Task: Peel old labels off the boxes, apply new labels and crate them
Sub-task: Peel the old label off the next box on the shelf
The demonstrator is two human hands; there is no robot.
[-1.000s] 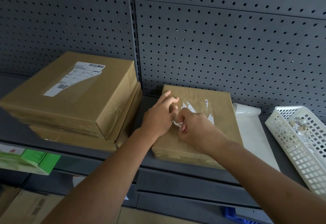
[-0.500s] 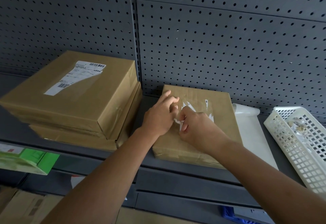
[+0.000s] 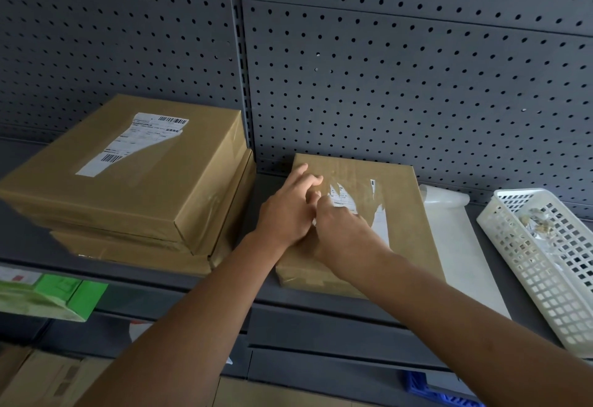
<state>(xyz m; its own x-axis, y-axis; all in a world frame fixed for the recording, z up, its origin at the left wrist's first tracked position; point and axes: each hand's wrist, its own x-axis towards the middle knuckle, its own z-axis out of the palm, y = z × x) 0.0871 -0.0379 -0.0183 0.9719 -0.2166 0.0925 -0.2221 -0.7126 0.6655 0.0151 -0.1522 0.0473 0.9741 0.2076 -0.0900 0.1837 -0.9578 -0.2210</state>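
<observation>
A flat brown box [image 3: 404,207] lies on the grey shelf [image 3: 321,297] in the middle. Torn white remains of an old label [image 3: 345,198] stick to its top. My left hand [image 3: 288,211] rests on the box's left part, fingers spread toward the label. My right hand [image 3: 343,233] sits beside it with fingers curled at the label's torn lower edge, pinching a scrap there. To the left, two brown boxes [image 3: 128,182] are stacked; the top one carries a partly torn barcode label [image 3: 134,143].
A white backing sheet [image 3: 455,246] lies right of the box, curled at its far end. A white plastic basket [image 3: 545,278] at the far right holds label scraps. Grey pegboard [image 3: 385,69] stands behind. A green packet [image 3: 48,297] and cartons sit below left.
Both hands stay on the label, with small finger shifts. My left fingers have spread a little further over the box top.
</observation>
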